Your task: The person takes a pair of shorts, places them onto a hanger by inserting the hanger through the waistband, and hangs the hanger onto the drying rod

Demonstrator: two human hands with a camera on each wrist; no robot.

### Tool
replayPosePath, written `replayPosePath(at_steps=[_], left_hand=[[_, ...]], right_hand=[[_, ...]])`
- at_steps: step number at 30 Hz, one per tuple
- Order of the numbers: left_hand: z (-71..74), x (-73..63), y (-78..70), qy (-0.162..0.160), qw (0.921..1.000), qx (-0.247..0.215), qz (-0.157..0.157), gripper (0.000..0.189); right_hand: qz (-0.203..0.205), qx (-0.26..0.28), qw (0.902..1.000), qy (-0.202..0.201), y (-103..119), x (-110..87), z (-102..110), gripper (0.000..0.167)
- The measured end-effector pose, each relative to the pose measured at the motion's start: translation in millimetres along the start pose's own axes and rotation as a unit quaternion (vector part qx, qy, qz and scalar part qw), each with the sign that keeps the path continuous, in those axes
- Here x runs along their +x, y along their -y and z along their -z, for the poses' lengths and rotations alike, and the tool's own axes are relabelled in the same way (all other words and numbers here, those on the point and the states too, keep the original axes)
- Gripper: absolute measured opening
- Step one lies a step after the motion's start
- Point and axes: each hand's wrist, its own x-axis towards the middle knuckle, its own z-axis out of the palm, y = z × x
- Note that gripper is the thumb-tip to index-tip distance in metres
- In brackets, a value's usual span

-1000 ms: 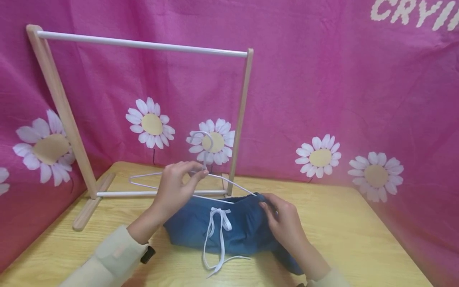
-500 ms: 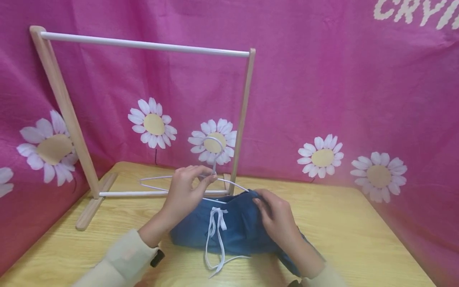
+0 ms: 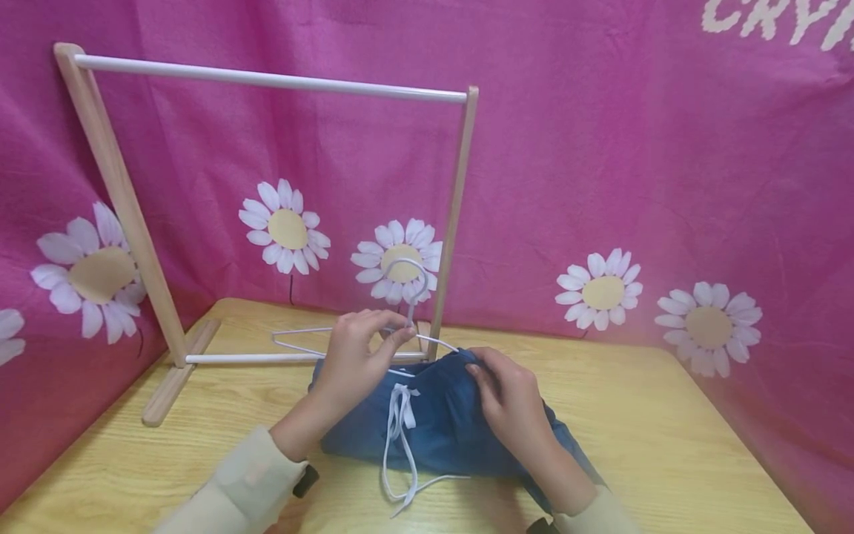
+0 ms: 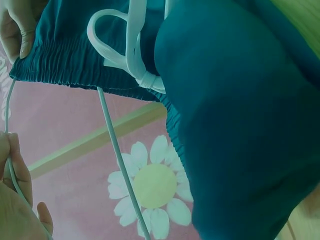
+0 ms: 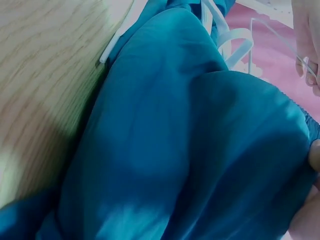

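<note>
Blue drawstring pants point(image 3: 440, 423) lie bunched on the table, with a white drawstring point(image 3: 400, 415) tied in a bow. My left hand point(image 3: 353, 352) pinches a thin white hanger point(image 3: 425, 278) just below its hook. The hanger's right end is hidden inside the waistband, while its left end sticks out past my left hand. With thumb and fingers, my right hand point(image 3: 514, 393) grips the right side of the waistband. The left wrist view shows the gathered elastic waistband point(image 4: 75, 75) with the hanger's wire point(image 4: 120, 160) running into it.
A rack with wooden side posts point(image 3: 123, 200) and a white top rail point(image 3: 267, 78) stands behind, at the left of the wooden table point(image 3: 640, 445). The rack's low white rail point(image 3: 247, 359) passes behind my left hand. A pink flowered cloth point(image 3: 567, 148) hangs around the table.
My left hand has moved right with the hanger, whose right end sits deeper in the waistband. My right hand has shifted slightly left with the waistband's edge.
</note>
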Motion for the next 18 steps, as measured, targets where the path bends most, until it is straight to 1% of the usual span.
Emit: replayPosePath(at_steps=[3,8,12,15,18], left_hand=[[-1.1,-1.1,-0.5,0.001,1.0,-0.002,0.005,0.012],[-1.3,-1.7,-1.2,0.016,0.9998,-0.005,0.011,0.013],[0.0,-1.6,-2.5,0.025,0.9994,-0.022,0.014,0.018],[0.4,-1.0,-3.6,0.02,0.9991,-0.038,0.008,0.026],[0.5,-2.1,-3.6,0.006,0.9987,-0.05,-0.004,0.032]], right_hand=[[-0.001,-0.003,1.0,-0.006,-0.3,-0.6,0.0,0.019],[-0.006,-0.012,0.9998,-0.013,-2.1,-1.9,1.9,0.021],[-0.008,-0.014,0.9998,-0.012,-3.4,-2.0,3.8,0.022],[-0.006,-0.011,0.9999,-0.012,-4.1,-1.4,4.1,0.021],[-0.005,-0.006,0.9999,-0.013,-4.9,-1.1,3.6,0.022]])
